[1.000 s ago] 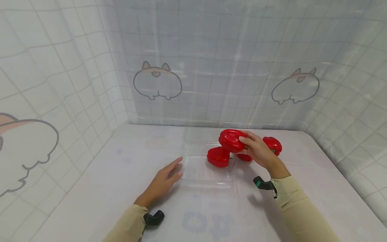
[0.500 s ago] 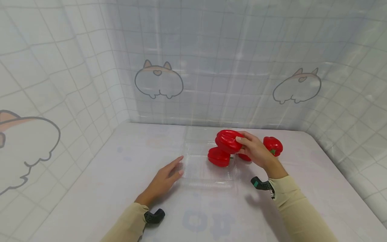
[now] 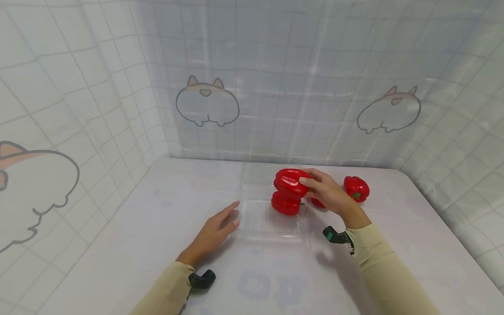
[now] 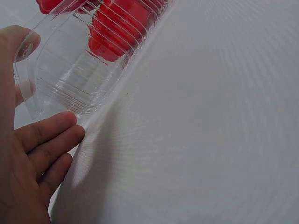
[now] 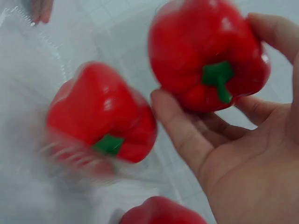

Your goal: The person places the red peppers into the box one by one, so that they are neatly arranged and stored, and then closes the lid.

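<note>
My right hand (image 3: 324, 191) grips a glossy red bell pepper (image 3: 290, 183) between thumb and fingers, its green stem facing the palm in the right wrist view. The held pepper is above a second red bell pepper (image 3: 286, 204), which lies on its side in a clear plastic container (image 3: 256, 218). At the container's left side, my left hand (image 3: 212, 232) has its thumb and fingers spread loosely. In the left wrist view its thumb and fingertips are at the transparent wall (image 4: 65, 88); exact contact is hard to tell.
Another red bell pepper (image 3: 318, 203) lies right of the container, partly hidden behind my right hand. One more red pepper (image 3: 356, 189) sits farther right on the white table (image 3: 165, 227). The container's clear lid (image 3: 256, 173) lies folded back behind it. A grid-patterned curtain (image 3: 271, 87) surrounds the table.
My right hand has moved left with the bell pepper, bringing it over the one in the container. The left hand has stayed at the container's left side.
</note>
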Demonstrator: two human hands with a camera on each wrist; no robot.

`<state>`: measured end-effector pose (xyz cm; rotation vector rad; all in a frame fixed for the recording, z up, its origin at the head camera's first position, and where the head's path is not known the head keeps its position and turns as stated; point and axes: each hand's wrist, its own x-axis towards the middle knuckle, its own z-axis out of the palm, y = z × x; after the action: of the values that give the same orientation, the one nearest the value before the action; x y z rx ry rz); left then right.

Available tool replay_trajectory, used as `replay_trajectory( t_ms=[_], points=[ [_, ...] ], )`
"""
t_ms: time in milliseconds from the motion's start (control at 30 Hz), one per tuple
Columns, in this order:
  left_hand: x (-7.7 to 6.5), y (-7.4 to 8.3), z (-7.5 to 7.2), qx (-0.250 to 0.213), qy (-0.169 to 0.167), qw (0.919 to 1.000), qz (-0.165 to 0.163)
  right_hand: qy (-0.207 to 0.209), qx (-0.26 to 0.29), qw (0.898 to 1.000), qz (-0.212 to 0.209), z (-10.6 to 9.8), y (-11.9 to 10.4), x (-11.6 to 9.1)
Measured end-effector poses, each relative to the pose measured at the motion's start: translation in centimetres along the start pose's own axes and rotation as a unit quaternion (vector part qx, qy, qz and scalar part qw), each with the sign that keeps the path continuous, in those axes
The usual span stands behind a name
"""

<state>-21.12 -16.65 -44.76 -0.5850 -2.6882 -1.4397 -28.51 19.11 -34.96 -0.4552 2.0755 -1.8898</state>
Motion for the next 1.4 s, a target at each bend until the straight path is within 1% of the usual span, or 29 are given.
replay_trajectory(
  t_ms=[133,200,300,533,633,867,1033,1200,1400],
  points=[
    [0.0,-0.1,0.0,0.004,0.002,1.0,0.002,0.013,-0.021,1.0,0.013,0.2,-0.3,0.6],
    [0.0,-0.1,0.0,0.002,0.004,1.0,0.001,0.012,-0.027,0.999,0.018,0.4,-0.4,0.9],
    [-0.1,0.0,0.0,-0.002,0.004,1.0,-0.003,0.002,-0.028,0.999,0.023,0.7,-0.4,1.2],
    [0.0,0.1,0.1,-0.002,0.002,1.0,-0.007,-0.021,-0.02,0.999,0.014,1.8,-0.5,1.8],
    [0.0,0.1,0.1,0.001,0.002,1.0,-0.01,-0.026,-0.015,0.999,0.021,2.3,-0.5,2.1],
    [0.0,0.2,0.1,0.002,-0.001,0.9999,-0.012,-0.014,-0.057,0.998,0.039,3.1,-0.4,2.9],
    [0.1,0.3,0.1,0.001,-0.004,0.9998,-0.019,-0.021,-0.085,0.995,0.039,3.7,-0.9,3.4],
    [0.1,0.3,0.1,0.001,-0.005,0.9998,-0.02,-0.031,-0.096,0.994,0.035,4.6,-1.2,3.8],
    [0.0,0.3,0.2,-0.002,-0.004,0.9998,-0.021,-0.03,-0.12,0.992,0.025,5.4,-0.6,4.2]
  ],
)
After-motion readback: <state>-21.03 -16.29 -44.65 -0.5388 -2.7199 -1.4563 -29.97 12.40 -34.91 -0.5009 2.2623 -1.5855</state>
